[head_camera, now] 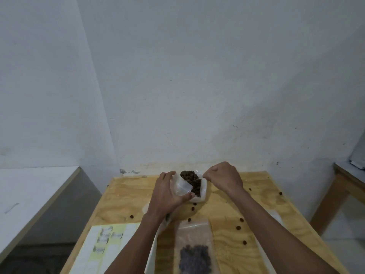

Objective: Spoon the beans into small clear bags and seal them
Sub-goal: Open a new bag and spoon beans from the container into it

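Observation:
At the far middle of the wooden table [223, 204], my left hand [167, 196] grips the left side of a translucent clear bag [182, 189]. Dark brown beans [190, 176] show in its open top and lower down inside it. My right hand [225, 178] is closed, with its fingertips pinching the bag's right upper edge. No spoon is visible. A second clear bag [194, 230] lies flat near me between my forearms, with beans gathered in its near end.
Several loose beans [238, 227] lie scattered on the table around the bags. A yellow and white printed sheet [110, 246] lies at the near left. A white surface [35, 194] stands to the left, another wooden table [347, 180] to the right, and a wall behind.

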`<state>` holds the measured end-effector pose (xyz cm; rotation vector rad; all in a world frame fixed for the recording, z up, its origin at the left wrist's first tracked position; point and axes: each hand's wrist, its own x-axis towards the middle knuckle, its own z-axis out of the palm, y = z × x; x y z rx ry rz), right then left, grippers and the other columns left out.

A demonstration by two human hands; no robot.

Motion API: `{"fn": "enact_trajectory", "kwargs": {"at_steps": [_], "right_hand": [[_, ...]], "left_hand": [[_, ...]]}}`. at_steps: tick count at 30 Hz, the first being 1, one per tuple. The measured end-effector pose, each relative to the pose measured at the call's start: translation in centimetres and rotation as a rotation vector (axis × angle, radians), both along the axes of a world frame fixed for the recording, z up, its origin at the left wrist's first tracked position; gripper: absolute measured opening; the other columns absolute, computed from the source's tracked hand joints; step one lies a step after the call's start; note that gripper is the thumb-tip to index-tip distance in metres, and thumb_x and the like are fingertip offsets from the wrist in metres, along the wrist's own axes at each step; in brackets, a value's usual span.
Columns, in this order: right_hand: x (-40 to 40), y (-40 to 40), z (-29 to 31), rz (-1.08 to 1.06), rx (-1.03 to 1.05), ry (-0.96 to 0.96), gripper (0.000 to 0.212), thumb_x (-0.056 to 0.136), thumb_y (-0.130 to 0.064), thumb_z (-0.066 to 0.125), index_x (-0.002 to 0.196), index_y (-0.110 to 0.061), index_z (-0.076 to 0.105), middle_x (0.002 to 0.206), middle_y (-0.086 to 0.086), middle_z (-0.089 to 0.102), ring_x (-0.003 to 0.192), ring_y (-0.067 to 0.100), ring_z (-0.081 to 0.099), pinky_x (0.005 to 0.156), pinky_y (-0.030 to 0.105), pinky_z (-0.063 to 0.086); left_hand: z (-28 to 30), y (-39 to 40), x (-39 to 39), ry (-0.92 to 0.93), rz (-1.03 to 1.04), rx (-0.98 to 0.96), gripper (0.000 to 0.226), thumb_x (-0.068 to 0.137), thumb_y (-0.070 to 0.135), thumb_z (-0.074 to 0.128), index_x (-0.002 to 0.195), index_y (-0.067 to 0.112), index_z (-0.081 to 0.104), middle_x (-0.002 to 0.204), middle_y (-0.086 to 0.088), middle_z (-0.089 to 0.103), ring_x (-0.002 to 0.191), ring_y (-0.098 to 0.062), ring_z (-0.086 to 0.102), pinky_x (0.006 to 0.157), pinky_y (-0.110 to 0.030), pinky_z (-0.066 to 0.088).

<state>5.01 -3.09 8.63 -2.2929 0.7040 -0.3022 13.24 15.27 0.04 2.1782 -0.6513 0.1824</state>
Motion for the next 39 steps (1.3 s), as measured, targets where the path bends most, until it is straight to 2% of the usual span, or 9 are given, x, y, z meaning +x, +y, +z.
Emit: {"fn": "enact_trajectory", "kwargs": {"at_steps": [4,11,18,23,27,32,34,37,39], "right_hand": [[-0.9,1.3,0.1,0.068,-0.151,0.035,0.019,0.084,-0.021,0.064,0.078,-0.02,0.082,0.079,0.0,0.078,0.063,0.025,0.072,0.05,0.028,0.047],[-2.0,0.8,0.6,0.001,-0.196,-0.052,0.017,0.091,-0.029,0.065,0.092,-0.034,0.081,0.09,-0.009,0.077,0.061,0.011,0.067,0.053,0.026,0.056],[-2.7,-1.4,-1.4,-0.103,-0.131,-0.047,0.023,0.094,-0.024,0.06,0.086,-0.028,0.081,0.069,-0.007,0.073,0.056,0.018,0.067,0.048,0.027,0.048],[-2.3,-1.2,-3.3,-0.104,-0.124,0.012,0.02,0.094,-0.019,0.062,0.092,-0.027,0.08,0.074,-0.007,0.071,0.052,0.012,0.059,0.045,0.023,0.042],[0.0,0.6,-4.4,-0.073,-0.117,0.042,0.022,0.093,-0.009,0.059,0.091,-0.014,0.081,0.096,0.004,0.077,0.077,0.023,0.072,0.068,0.04,0.063],[1.5,2.8,-5.0,-0.013,-0.209,0.159,0.022,0.094,-0.013,0.062,0.099,-0.022,0.081,0.1,0.0,0.076,0.085,0.019,0.068,0.07,0.03,0.059],[1.5,2.7,-4.7,-0.026,-0.253,0.051,0.02,0.094,-0.021,0.063,0.102,-0.025,0.081,0.104,-0.004,0.076,0.101,0.019,0.068,0.07,0.029,0.057],[0.8,2.5,-2.9,0.101,0.142,-0.284,0.015,0.095,-0.03,0.067,0.101,-0.025,0.08,0.099,-0.005,0.078,0.097,0.014,0.072,0.075,0.026,0.057],[0.0,3.0,-0.8,0.274,0.421,-0.341,0.014,0.095,-0.033,0.069,0.101,-0.024,0.079,0.091,-0.002,0.078,0.087,0.014,0.075,0.074,0.031,0.062]], "left_hand": [[0.8,-0.2,-0.7,-0.006,-0.003,-0.016,0.11,0.057,0.082,0.07,0.143,0.016,0.048,0.129,0.008,0.049,0.122,-0.014,0.048,0.095,-0.027,0.039],[1.0,0.4,-0.9,-0.01,0.008,-0.04,0.109,0.057,0.082,0.074,0.142,0.017,0.049,0.126,0.012,0.048,0.118,-0.013,0.049,0.093,-0.027,0.041],[1.1,0.7,-0.8,0.0,0.005,-0.073,0.112,0.057,0.081,0.074,0.146,0.019,0.047,0.127,0.012,0.046,0.119,-0.012,0.05,0.096,-0.029,0.043],[0.8,0.9,-0.6,-0.006,0.011,-0.093,0.108,0.06,0.076,0.078,0.146,0.02,0.046,0.129,0.012,0.047,0.122,-0.013,0.05,0.096,-0.027,0.042],[0.9,1.0,-1.1,-0.041,0.03,-0.159,0.105,0.061,0.076,0.077,0.145,0.021,0.047,0.131,0.012,0.047,0.124,-0.01,0.049,0.095,-0.025,0.042],[1.2,1.4,-1.4,-0.124,0.05,-0.228,0.102,0.064,0.073,0.08,0.146,0.02,0.047,0.132,0.01,0.049,0.127,-0.011,0.049,0.103,-0.03,0.045],[1.3,1.5,-1.3,-0.146,0.055,-0.234,0.101,0.066,0.071,0.08,0.145,0.018,0.048,0.133,0.009,0.049,0.127,-0.012,0.049,0.104,-0.032,0.046],[1.6,1.4,-1.4,-0.167,0.074,-0.258,0.103,0.066,0.075,0.077,0.145,0.015,0.048,0.134,0.005,0.05,0.128,-0.015,0.049,0.105,-0.032,0.045],[1.9,1.2,-1.7,-0.166,0.098,-0.282,0.105,0.066,0.077,0.074,0.145,0.013,0.048,0.135,0.004,0.05,0.128,-0.015,0.049,0.105,-0.031,0.043]]}}
